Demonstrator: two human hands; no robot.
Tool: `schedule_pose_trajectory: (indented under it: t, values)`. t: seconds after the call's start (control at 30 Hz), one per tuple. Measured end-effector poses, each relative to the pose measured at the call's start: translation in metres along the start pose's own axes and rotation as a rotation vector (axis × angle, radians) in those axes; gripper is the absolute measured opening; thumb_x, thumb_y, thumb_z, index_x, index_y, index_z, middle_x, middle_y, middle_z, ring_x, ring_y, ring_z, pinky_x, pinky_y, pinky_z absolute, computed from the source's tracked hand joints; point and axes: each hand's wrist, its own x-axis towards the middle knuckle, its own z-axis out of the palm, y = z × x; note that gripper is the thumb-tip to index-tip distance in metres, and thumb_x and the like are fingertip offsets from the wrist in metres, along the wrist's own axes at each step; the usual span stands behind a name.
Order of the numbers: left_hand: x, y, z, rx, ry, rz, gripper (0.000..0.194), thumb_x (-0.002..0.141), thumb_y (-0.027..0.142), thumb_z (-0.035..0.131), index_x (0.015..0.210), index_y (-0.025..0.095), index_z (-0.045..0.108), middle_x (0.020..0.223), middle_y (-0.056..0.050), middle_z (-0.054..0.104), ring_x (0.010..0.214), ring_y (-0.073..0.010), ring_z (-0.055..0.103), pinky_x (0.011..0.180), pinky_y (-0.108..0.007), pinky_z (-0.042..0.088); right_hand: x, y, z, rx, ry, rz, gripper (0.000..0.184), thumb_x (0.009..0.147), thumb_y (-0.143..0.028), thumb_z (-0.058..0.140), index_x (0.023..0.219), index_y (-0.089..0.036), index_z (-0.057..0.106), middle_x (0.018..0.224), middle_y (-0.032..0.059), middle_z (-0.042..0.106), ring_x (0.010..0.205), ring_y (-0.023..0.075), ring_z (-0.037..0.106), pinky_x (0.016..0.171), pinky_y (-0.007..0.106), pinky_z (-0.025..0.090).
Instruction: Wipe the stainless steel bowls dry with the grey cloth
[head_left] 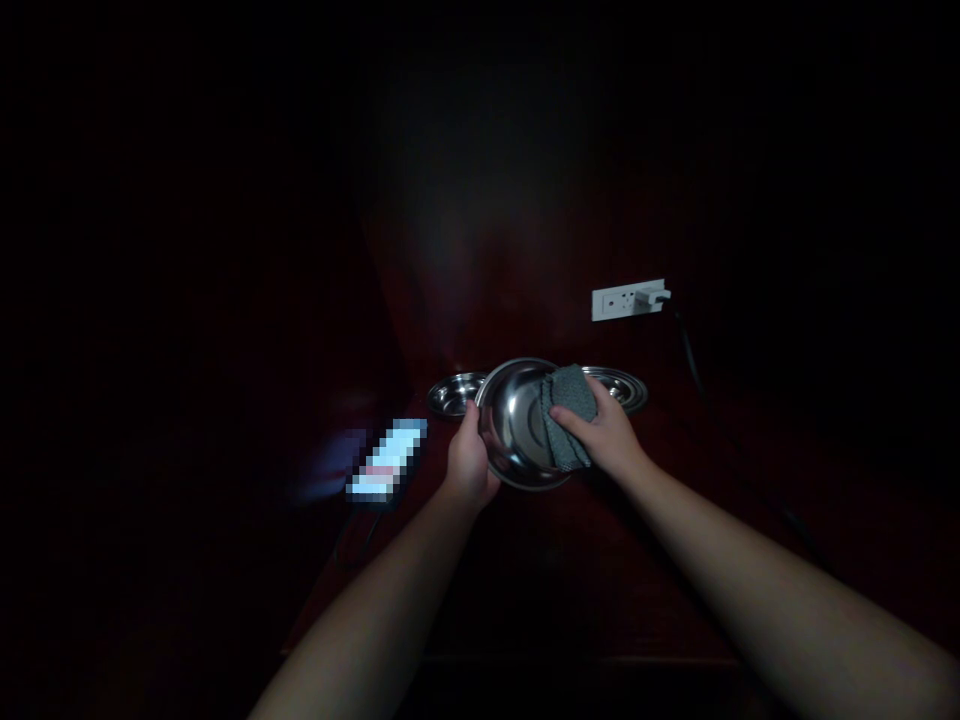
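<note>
A shiny metal bowl (517,420) is held up above the dark red table, its inside tilted toward me. My left hand (471,465) grips the bowl's left rim, thumb over the edge and the other fingers hidden behind. In my right hand (604,430) is a folded grey-green cloth (571,410), pressed against the bowl's right side with the thumb on top. Behind the bowl lie two metal dishes: one on the left (450,396) and one on the right (634,390), both partly covered by the bowl, cloth or hand.
To the left a lit phone (388,462), its screen blurred out, lies near the table's left edge with a cable below it. A white wall socket (626,300) with a plug and black cord (690,355) is at the back right. The surroundings are very dark.
</note>
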Motion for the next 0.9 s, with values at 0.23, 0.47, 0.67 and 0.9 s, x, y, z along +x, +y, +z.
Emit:
schedule_pose_trajectory:
  t: [0.23, 0.47, 0.67, 0.9]
  values:
    - [0.0016, -0.001, -0.0008, -0.001, -0.016, 0.011, 0.045, 0.088, 0.045, 0.044, 0.111, 0.01, 0.062, 0.113, -0.015, 0.065, 0.104, -0.026, 0.063, 0.094, -0.039, 0.048, -0.0001, -0.0027, 0.0006, -0.005, 0.024, 0.031, 0.063, 0.06, -0.047, 0.074, 0.113, -0.019, 0.056, 0.104, 0.008, 0.064, 0.095, 0.0247, 0.06, 0.089, 0.045, 0.045]
    - [0.0043, -0.0018, -0.0031, -0.01, 0.006, 0.008, 0.046, 0.087, 0.046, 0.045, 0.111, 0.011, 0.062, 0.113, -0.015, 0.065, 0.106, -0.0259, 0.062, 0.093, -0.039, 0.048, 0.0007, -0.0084, 0.0001, 0.093, 0.025, 0.082, 0.048, 0.063, -0.047, 0.072, 0.102, -0.02, 0.06, 0.092, 0.0046, 0.067, 0.081, 0.0201, 0.062, 0.078, 0.037, 0.049]
    - [0.0064, -0.001, -0.005, -0.028, -0.004, -0.014, 0.046, 0.086, 0.047, 0.045, 0.111, 0.012, 0.062, 0.113, -0.014, 0.065, 0.107, -0.0264, 0.061, 0.093, -0.04, 0.049, 0.0028, -0.0035, 0.0007, 0.132, 0.08, 0.136, 0.044, 0.067, -0.053, 0.066, 0.095, -0.02, 0.062, 0.082, 0.0024, 0.066, 0.073, 0.0184, 0.061, 0.068, 0.033, 0.049]
    - [0.0079, -0.0019, -0.006, -0.035, 0.044, 0.009, 0.042, 0.086, 0.045, 0.046, 0.109, 0.013, 0.063, 0.114, -0.012, 0.065, 0.107, -0.0257, 0.061, 0.093, -0.038, 0.049, 0.0036, -0.005, 0.0008, 0.179, 0.131, 0.185, 0.042, 0.068, -0.06, 0.061, 0.076, -0.018, 0.059, 0.061, -0.0012, 0.058, 0.054, 0.0138, 0.052, 0.052, 0.027, 0.043]
